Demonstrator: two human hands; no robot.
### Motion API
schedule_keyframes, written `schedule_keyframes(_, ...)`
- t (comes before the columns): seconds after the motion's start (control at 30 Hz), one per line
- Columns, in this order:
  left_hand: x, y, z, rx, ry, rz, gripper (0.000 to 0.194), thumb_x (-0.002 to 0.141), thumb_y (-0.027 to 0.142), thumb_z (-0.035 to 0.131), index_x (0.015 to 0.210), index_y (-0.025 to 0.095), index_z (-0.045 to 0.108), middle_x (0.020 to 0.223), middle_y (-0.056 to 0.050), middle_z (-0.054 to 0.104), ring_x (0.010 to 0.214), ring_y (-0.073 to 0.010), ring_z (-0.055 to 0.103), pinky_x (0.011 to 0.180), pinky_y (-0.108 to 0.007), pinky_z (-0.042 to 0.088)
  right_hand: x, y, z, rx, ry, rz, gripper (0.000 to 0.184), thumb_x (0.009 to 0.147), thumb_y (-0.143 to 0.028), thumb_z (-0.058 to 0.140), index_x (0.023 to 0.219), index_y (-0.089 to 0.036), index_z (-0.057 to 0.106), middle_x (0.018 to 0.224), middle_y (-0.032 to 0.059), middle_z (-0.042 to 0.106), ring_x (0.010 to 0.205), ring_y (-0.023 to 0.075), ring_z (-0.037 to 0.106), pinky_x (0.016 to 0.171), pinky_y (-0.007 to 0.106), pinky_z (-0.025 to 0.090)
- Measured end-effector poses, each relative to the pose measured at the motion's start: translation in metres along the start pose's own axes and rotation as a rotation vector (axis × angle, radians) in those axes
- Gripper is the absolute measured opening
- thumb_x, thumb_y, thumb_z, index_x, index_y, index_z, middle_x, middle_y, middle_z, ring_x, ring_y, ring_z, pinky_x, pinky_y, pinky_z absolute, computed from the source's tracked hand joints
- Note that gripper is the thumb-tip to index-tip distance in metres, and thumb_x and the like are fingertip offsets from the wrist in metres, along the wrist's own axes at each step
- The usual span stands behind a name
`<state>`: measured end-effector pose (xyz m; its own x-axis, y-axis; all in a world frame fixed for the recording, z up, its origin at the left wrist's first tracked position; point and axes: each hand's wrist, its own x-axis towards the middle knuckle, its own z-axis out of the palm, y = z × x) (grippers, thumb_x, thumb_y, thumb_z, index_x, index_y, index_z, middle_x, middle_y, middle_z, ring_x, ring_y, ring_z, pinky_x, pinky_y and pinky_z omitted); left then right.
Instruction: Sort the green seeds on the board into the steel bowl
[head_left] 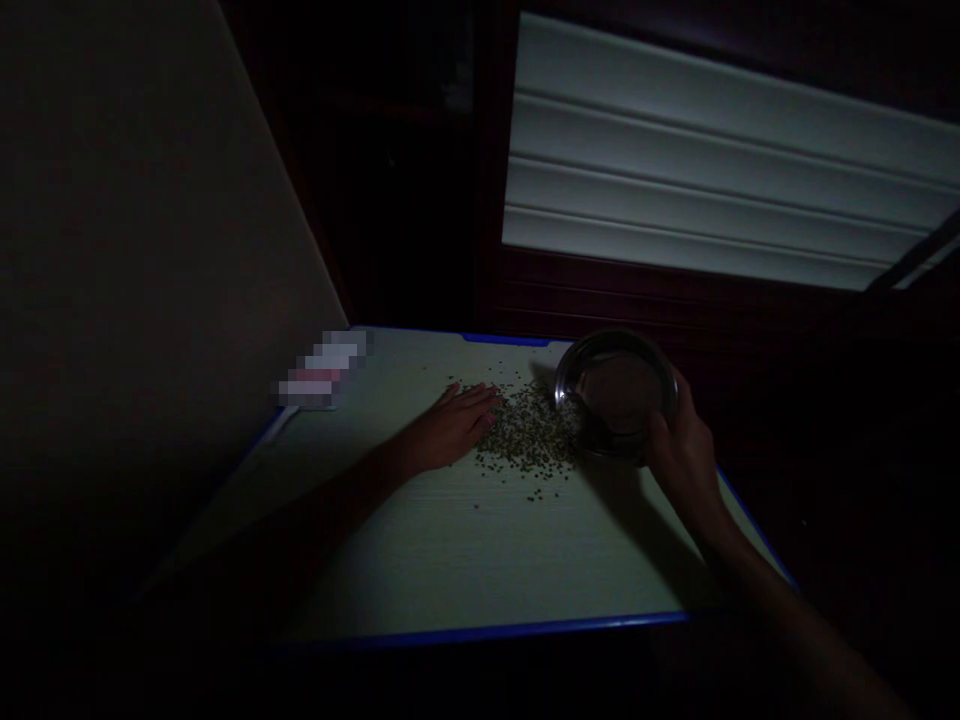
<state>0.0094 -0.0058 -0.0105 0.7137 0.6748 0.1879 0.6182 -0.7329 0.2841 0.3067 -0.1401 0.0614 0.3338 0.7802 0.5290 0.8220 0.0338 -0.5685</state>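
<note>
Small dark grains or seeds (525,430) lie scattered over the middle of a pale table (420,560); their exact kind is too dim to tell. My left hand (454,428) rests flat at the left edge of the spread, its fingers stretched out and touching the grains. In my right hand (684,450) is a round metal bowl (622,395), gripped by its right rim with the thumb toward the inside. The bowl is tilted, its opening facing me and its left side over the right edge of the grains.
Blue edging (480,634) runs around the table. A blurred-out packet or paper (319,375) lies at its far left corner. A pale wall or panel (150,200) rises on the left, and dark wood with a white slatted panel (675,160) stands behind. The room is dim.
</note>
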Motion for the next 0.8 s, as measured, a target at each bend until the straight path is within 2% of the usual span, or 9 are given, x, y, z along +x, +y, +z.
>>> schedule_keyframes(0.43, 0.0, 0.006, -0.008, -0.011, -0.002, 0.071, 0.055, 0.102, 0.046, 0.018, 0.146, 0.022, 0.041, 0.155, -0.004, 0.043, 0.146, -0.013, 0.029, 0.121, -0.043, 0.009, 0.006, 0.01, -0.007, -0.021, 0.036, -0.042, 0.06, 0.088, -0.033, 0.045, 0.147, -0.024, 0.038, 0.124, 0.0106, 0.066, 0.106, 0.0326, 0.067, 0.082, 0.046, 0.058)
schedule_keyframes(0.67, -0.001, 0.008, -0.007, -0.014, -0.003, 0.097, 0.052, 0.102, 0.045, 0.02, 0.144, 0.025, 0.043, 0.155, -0.003, 0.044, 0.145, -0.0135, 0.03, 0.121, -0.042, 0.011, 0.002, 0.002, -0.01, -0.035, 0.012, -0.057, 0.061, 0.089, -0.031, 0.047, 0.148, -0.025, 0.036, 0.131, 0.0119, 0.063, 0.111, 0.034, 0.065, 0.091, 0.053, 0.053)
schedule_keyframes(0.8, -0.002, 0.01, -0.007, -0.01, -0.021, 0.118, 0.051, 0.102, 0.044, 0.021, 0.147, 0.027, 0.039, 0.157, -0.003, 0.041, 0.147, -0.0143, 0.027, 0.121, -0.044, 0.01, 0.0, -0.002, -0.01, -0.035, 0.007, -0.062, 0.06, 0.089, -0.03, 0.046, 0.148, -0.025, 0.037, 0.133, 0.0121, 0.062, 0.115, 0.0341, 0.063, 0.093, 0.053, 0.052)
